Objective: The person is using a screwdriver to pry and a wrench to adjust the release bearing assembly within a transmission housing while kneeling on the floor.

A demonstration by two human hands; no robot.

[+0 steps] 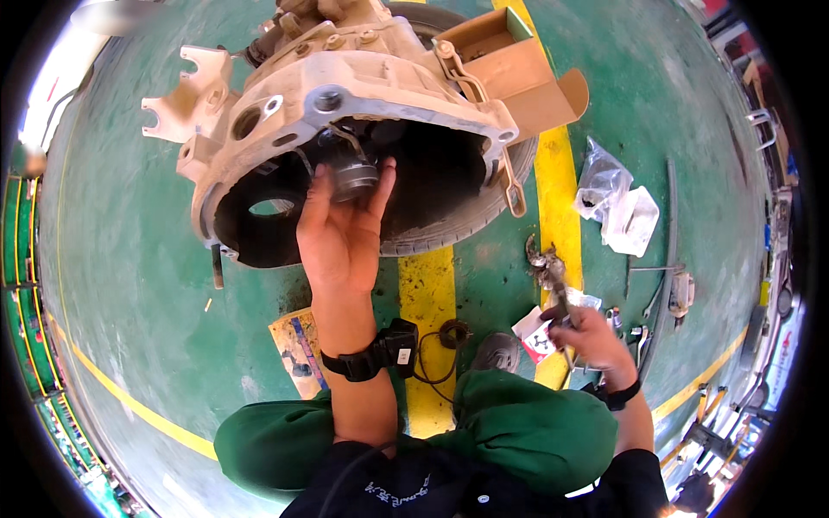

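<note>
A dusty gearbox housing (389, 82) rests on a tyre (471, 220) with its bell-shaped mouth towards me. My left hand (345, 237) reaches palm up into that mouth. Thumb and fingers grip the sides of a round metal release bearing (354, 181), which sits around the shaft area; the shaft itself is hidden. A bent metal clip or lever shows just above the bearing. Down at the right, my right hand (591, 341) is closed around a dark, greasy, elongated thing (561, 302) whose far end points at a grimy lump (544, 259); its exact kind is unclear.
An open cardboard box (531, 95) stands beside the housing. Plastic bags (604, 177) and a white packet (632, 223) lie at the right, near a long grey bar (671, 216) and wrenches (643, 341). A stained cardboard piece (296, 352) is by my left forearm.
</note>
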